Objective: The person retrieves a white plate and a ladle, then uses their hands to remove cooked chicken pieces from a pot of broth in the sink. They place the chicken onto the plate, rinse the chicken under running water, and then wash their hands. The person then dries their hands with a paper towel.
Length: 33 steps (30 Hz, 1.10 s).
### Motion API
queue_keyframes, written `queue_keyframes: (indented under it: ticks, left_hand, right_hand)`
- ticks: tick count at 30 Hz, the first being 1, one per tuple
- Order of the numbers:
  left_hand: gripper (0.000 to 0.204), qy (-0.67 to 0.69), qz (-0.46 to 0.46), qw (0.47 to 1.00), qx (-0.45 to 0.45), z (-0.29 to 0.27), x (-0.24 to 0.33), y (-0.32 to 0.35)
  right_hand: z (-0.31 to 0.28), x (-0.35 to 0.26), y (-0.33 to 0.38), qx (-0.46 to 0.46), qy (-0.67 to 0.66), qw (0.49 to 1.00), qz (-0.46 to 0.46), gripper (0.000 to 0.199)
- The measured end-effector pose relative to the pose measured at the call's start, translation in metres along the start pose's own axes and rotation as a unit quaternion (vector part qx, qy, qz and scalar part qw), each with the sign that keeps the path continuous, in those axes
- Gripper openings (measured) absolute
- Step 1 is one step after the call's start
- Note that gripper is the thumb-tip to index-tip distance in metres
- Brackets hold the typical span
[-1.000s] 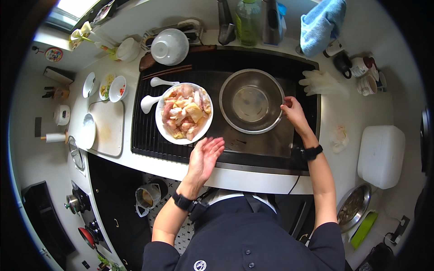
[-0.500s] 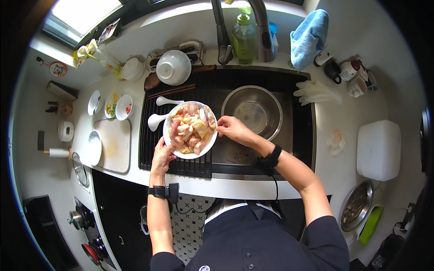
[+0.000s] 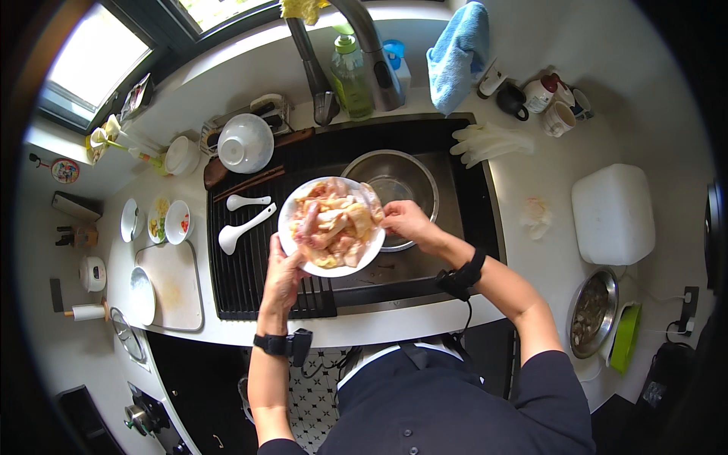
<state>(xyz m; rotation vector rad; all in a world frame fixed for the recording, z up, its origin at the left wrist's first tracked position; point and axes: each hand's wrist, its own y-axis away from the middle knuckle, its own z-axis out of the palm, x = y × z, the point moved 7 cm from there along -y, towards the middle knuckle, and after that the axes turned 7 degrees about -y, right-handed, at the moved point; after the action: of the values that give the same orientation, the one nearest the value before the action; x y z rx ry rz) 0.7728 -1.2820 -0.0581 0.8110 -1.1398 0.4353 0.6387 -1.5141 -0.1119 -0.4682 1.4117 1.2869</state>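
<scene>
Both my hands hold a white plate [image 3: 285,225] heaped with raw chicken pieces [image 3: 334,221], raised above the ribbed black drainboard [image 3: 265,284] and the sink's left side. My left hand [image 3: 283,274] grips the near-left rim, thumb on top. At the right rim, the fingers of my right hand [image 3: 409,224] are closed on the edge. A round stainless steel basin [image 3: 413,182] sits in the sink behind the plate, partly covered by it and my right hand. Left of the plate lie a white ladle [image 3: 244,230] and a smaller white spoon [image 3: 247,202].
An upturned white bowl [image 3: 246,143], brown chopsticks [image 3: 250,182] and the faucet [image 3: 324,102] stand behind. Small bowls [image 3: 179,221] and a cutting board [image 3: 176,284] are left. Rubber gloves [image 3: 491,142], a white container [image 3: 613,214] and a metal bowl [image 3: 594,312] are right.
The plate has moved right, away from the ladle and toward the basin, and looks larger and closer. Both hands have kept hold of it. The whole view has shifted.
</scene>
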Motion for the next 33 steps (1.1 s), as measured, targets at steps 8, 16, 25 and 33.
queue_keyframes:
  ticks: [8, 16, 25, 33]
  left_hand:
    - [0.036, -0.164, -0.138, 0.976, 0.029, 0.071, -0.051, -0.067]
    - [0.058, -0.528, 0.045, 0.846, 0.062, 0.111, -0.008, -0.103]
    - [0.051, -0.414, 0.043, 0.908, 0.051, 0.104, 0.015, -0.093]
    - [0.061, -0.071, -0.082, 0.993, -0.039, 0.124, -0.058, -0.12]
  right_hand:
    - [-0.092, 0.09, -0.02, 0.037, -0.079, 0.964, 0.252, 0.012]
    - [-0.1, 0.065, -0.019, 0.063, 0.207, 0.965, 0.148, 0.03]
    - [-0.031, -0.126, 0.015, 0.133, 0.365, 0.886, -0.255, 0.033]
    - [0.067, -0.199, -0.057, 0.217, 0.628, 0.708, -0.237, 0.075]
